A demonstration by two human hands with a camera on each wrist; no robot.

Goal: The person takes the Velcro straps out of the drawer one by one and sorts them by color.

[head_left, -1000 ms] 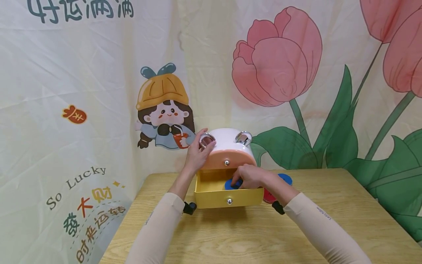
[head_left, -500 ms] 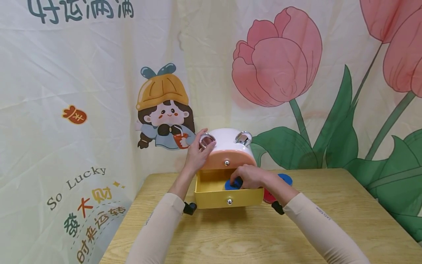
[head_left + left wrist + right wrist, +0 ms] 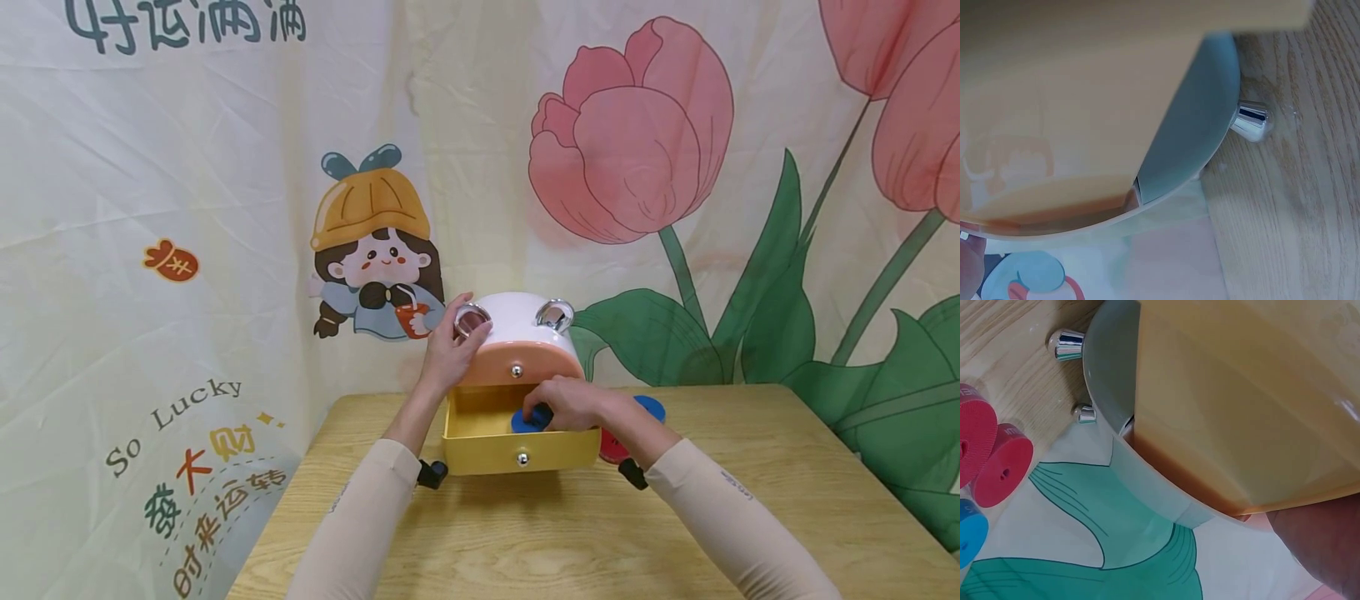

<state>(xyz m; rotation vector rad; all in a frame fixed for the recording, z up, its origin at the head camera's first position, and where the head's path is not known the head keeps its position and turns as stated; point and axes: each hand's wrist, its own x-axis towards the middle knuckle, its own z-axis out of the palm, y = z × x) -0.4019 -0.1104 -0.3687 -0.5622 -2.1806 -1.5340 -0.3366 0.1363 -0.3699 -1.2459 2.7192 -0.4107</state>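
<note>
A small drawer box with a white domed top and two chrome ring ears stands on the table. My left hand grips its top left side, thumb and fingers around the left ring ear. Below the orange upper drawer, the yellow lower drawer is pulled out. My right hand reaches over its right side, fingers curled down onto a round blue roll inside, partly hidden by the fingers. From the right wrist view, the yellow drawer's side hides most of the hand.
Right of the box are a blue roll and a red roll, partly behind my right forearm. Two stacked red rolls show better in the right wrist view. A printed cloth hangs behind the wooden table.
My right fingers have shifted slightly on the blue roll in the drawer. The left hand, the box and the drawer have stayed in place.
</note>
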